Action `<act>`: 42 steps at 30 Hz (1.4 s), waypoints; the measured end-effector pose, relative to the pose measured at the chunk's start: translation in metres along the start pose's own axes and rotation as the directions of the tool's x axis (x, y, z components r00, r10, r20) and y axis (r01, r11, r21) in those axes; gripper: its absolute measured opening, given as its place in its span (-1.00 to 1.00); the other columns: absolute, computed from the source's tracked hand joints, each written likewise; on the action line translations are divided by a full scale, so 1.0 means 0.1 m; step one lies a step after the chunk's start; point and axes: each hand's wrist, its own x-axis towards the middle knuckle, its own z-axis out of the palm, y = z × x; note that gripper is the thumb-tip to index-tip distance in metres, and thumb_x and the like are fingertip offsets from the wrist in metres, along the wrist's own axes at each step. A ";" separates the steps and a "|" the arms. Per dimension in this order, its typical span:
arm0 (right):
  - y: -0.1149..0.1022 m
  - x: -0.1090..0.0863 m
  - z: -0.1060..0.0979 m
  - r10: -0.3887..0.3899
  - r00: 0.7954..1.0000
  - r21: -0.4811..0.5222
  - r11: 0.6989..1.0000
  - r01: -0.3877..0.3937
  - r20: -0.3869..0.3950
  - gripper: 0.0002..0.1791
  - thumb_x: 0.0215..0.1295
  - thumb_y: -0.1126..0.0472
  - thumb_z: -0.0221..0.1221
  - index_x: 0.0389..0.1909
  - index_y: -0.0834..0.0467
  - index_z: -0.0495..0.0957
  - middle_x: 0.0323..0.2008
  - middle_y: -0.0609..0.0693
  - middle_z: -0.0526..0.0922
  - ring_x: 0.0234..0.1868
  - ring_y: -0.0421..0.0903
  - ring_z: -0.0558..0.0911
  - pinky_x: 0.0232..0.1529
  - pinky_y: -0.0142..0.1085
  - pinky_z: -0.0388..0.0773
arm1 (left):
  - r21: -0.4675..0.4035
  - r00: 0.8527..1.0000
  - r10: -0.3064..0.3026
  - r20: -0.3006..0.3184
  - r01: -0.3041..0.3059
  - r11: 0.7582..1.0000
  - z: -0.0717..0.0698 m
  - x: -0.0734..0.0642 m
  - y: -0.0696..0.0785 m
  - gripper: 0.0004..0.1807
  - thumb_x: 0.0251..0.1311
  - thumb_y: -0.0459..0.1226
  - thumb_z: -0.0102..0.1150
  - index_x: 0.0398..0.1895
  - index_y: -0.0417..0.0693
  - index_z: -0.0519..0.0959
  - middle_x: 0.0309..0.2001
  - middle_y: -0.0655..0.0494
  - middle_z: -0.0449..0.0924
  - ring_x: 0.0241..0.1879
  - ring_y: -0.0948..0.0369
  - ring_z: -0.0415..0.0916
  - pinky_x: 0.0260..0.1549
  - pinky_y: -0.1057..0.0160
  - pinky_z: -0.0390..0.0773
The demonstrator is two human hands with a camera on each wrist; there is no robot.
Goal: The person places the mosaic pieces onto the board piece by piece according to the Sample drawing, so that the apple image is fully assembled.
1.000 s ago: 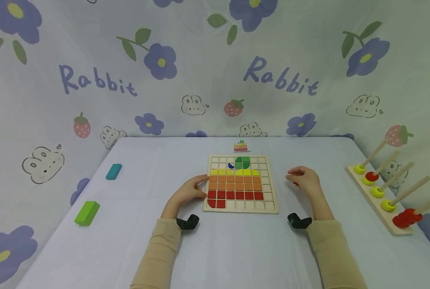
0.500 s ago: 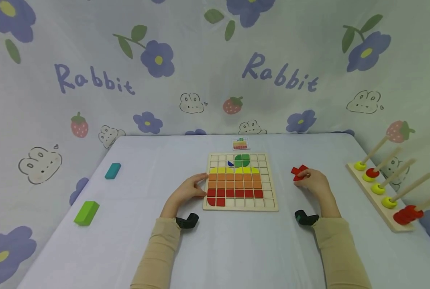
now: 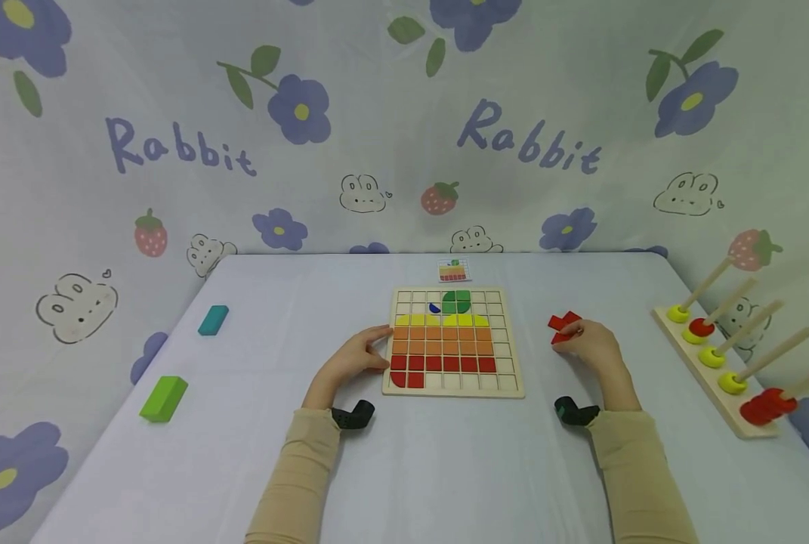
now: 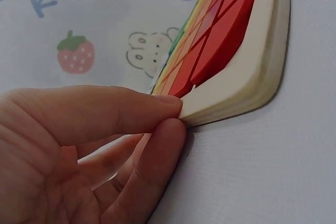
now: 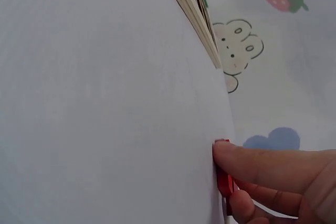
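My left hand (image 3: 347,361) rests against the left edge of a wooden grid board (image 3: 508,366) filled with coloured tiles. In the left wrist view, the thumb (image 4: 121,111) and a finger touch the board's edge near a rounded red tile (image 4: 223,38). Flat red tiles (image 3: 555,323) lie in a small cluster right of the board, with my right hand (image 3: 591,349) at them. Between its thumb and finger, in the right wrist view, is a red tile (image 5: 224,182); the fingers partly hide it.
A small pattern card (image 3: 454,270) lies behind the board. On the right stands a wooden peg rack (image 3: 710,370) with yellow and red beads. Teal (image 3: 214,320) and green (image 3: 164,399) blocks lie at the left. A printed cloth backdrop (image 3: 390,136) rises behind the table.
My right hand has moved slightly right and down onto the red tiles, which now show more fully. During the last half second it barely moves. The left hand stays at the board's edge.
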 end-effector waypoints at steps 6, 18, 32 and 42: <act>0.01 0.01 0.01 0.009 1.000 -0.019 1.000 -0.009 0.030 -0.51 0.06 0.19 0.27 -0.05 0.41 0.44 -0.09 0.38 0.42 -0.10 0.23 0.37 -0.17 -0.02 0.39 | 0.008 1.000 0.003 0.006 -0.003 1.000 -0.01 -0.08 0.12 -0.28 -0.04 -0.48 0.21 0.30 -0.23 0.28 0.35 -0.13 0.16 -0.39 0.18 0.27 -0.39 0.35 0.38; -0.13 0.05 0.08 -0.118 0.991 0.325 0.941 0.090 0.066 -0.58 0.11 0.22 0.27 -0.05 0.36 0.49 -0.27 0.03 0.61 -0.31 -0.20 0.52 -0.33 -0.45 0.50 | 0.005 1.000 0.003 0.004 -0.003 1.000 -0.01 -0.06 0.06 -0.27 -0.04 -0.46 0.25 0.30 -0.17 0.30 0.36 -0.07 0.15 -0.34 0.18 0.32 -0.32 0.35 0.42; -0.80 -0.20 0.67 -0.220 0.884 0.699 0.698 -0.152 0.412 -0.77 0.22 0.31 0.16 -0.10 0.25 0.58 -0.19 0.00 0.57 -0.34 -0.18 0.60 -0.22 -0.37 0.61 | 0.006 1.000 0.000 0.015 0.000 1.000 -0.02 -0.11 0.17 -0.28 -0.03 -0.47 0.21 0.30 -0.21 0.28 0.36 -0.11 0.14 -0.30 0.17 0.34 -0.28 0.36 0.42; -1.15 -0.39 1.14 -0.284 0.928 0.304 0.930 0.206 0.242 -0.96 0.03 0.31 0.32 -0.46 0.17 0.66 -0.49 -0.06 0.61 -0.45 -0.15 0.51 -0.44 -0.39 0.49 | -0.008 1.000 -0.025 -0.007 0.025 1.000 -0.01 -0.03 0.04 -0.27 -0.06 -0.44 0.24 0.30 -0.09 0.31 0.35 0.02 0.17 -0.38 0.20 0.38 -0.34 0.35 0.45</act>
